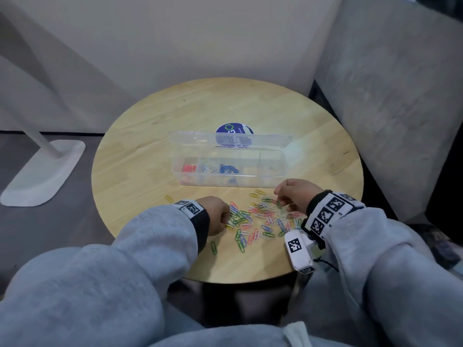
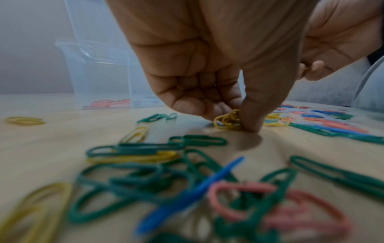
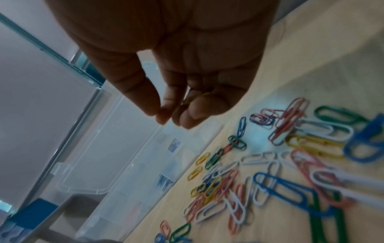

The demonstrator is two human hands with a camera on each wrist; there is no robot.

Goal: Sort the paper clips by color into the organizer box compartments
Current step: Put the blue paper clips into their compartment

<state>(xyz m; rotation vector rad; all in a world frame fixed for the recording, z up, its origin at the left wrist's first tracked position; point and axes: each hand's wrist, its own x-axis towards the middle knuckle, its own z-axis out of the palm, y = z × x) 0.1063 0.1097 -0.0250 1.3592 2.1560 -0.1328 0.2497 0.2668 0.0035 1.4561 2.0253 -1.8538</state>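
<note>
A heap of mixed-colour paper clips (image 1: 260, 219) lies on the round wooden table (image 1: 155, 151) in front of the clear organizer box (image 1: 273, 171). The box's lid stands open; pink, white and blue clips sit in its left compartments. My left hand (image 1: 218, 215) is at the heap's left edge, and in the left wrist view it pinches several yellow clips (image 2: 227, 120) against the table between thumb and fingers. My right hand (image 1: 294, 194) hovers over the heap's right side near the box; in the right wrist view its curled fingers (image 3: 166, 113) hold a yellow clip (image 3: 196, 97).
One yellow clip (image 1: 169, 198) lies apart to the left, one green clip (image 1: 213, 247) near the front. A round blue sticker (image 1: 234, 130) shows behind the box lid. A white stand base (image 1: 47, 169) is on the floor at left, a grey wall panel (image 1: 400, 108) at right.
</note>
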